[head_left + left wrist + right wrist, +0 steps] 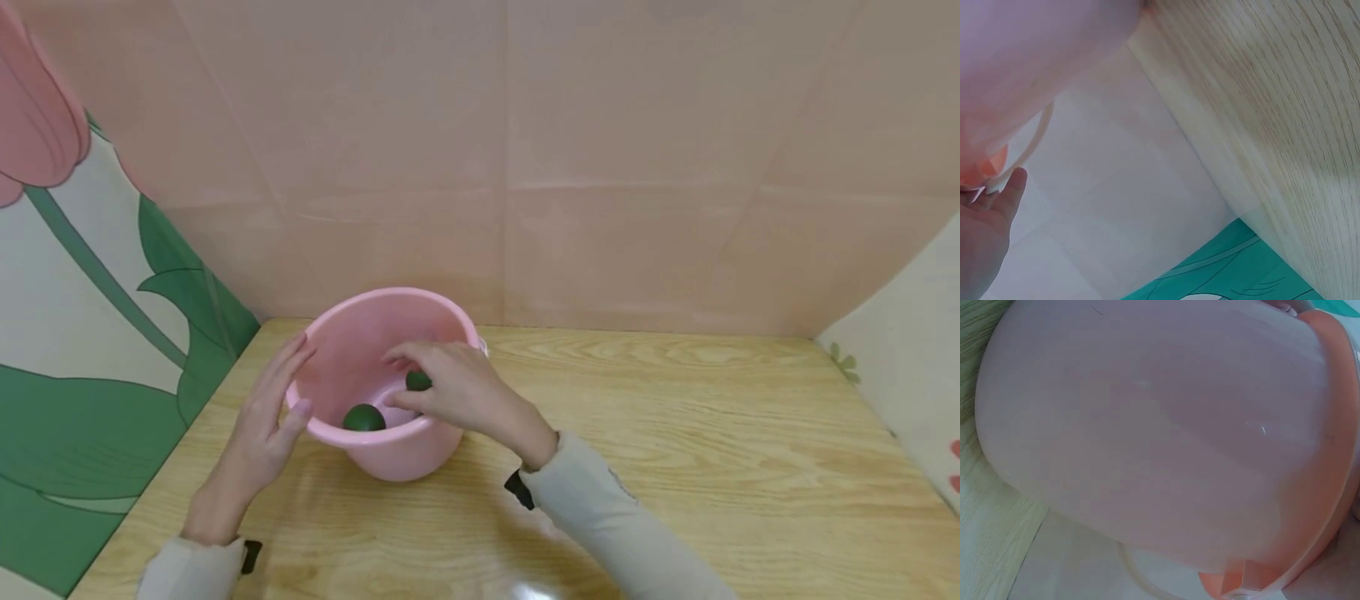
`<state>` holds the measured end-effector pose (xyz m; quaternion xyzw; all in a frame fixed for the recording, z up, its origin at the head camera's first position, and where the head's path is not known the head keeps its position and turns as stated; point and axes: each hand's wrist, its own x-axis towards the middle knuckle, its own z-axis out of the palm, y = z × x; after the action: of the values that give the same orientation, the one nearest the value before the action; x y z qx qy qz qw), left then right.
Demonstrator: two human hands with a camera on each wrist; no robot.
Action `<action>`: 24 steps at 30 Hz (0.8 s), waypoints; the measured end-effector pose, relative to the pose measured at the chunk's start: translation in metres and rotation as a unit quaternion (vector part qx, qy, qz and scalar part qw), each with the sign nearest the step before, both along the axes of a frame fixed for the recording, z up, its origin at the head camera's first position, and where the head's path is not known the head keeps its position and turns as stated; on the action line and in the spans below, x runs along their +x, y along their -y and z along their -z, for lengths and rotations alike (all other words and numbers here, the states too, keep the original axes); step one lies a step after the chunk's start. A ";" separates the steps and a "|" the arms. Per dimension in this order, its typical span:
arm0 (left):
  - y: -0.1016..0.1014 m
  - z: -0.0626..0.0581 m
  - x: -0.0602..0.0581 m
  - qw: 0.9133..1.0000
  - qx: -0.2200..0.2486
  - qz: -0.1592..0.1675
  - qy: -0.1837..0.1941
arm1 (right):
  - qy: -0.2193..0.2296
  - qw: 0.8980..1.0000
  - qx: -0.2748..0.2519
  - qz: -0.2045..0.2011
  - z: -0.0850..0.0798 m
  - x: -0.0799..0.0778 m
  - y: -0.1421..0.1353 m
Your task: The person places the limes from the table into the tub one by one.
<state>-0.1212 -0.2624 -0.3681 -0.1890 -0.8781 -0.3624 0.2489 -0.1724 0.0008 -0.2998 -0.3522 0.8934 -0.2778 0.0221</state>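
Observation:
A pink bucket (401,454) stands on the wooden table, its opening facing up. My left hand (262,417) rests against the left of its rim, fingers fairly straight along the outside and thumb near the front edge. The left wrist view has fingers (1013,190) by the bucket's pale handle (1038,137). Over the bucket's mouth reaches my right hand (461,387), thumb and fingers spread apart. Two dark green round objects lie inside: one (364,417) near the front wall, another (417,381) seen through the gap of my right hand. Their exact kind is unclear.
The wood-grain table (675,433) extends to the right of the bucket. Behind it rises a pinkish wall covering (600,208). A panel with a printed flower and green leaves (82,417) borders the left side, and a pale panel (915,350) the right.

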 end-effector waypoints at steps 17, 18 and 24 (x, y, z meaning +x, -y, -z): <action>-0.006 -0.029 0.001 0.993 -0.091 -0.029 0.072 | -0.079 0.994 -0.070 -0.022 0.010 0.001 -0.005; -0.009 -0.033 0.001 0.992 -0.098 -0.035 0.074 | -0.084 0.993 -0.080 -0.026 0.010 0.001 -0.006; -0.043 -0.063 -0.001 0.983 -0.177 -0.048 0.032 | -0.113 0.985 -0.126 -0.009 0.006 -0.004 -0.020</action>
<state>-0.1217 -0.2198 -0.3049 -0.1761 -0.9438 -0.1949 0.2004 -0.1761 0.0208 -0.3059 -0.3894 0.8447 -0.3466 -0.1213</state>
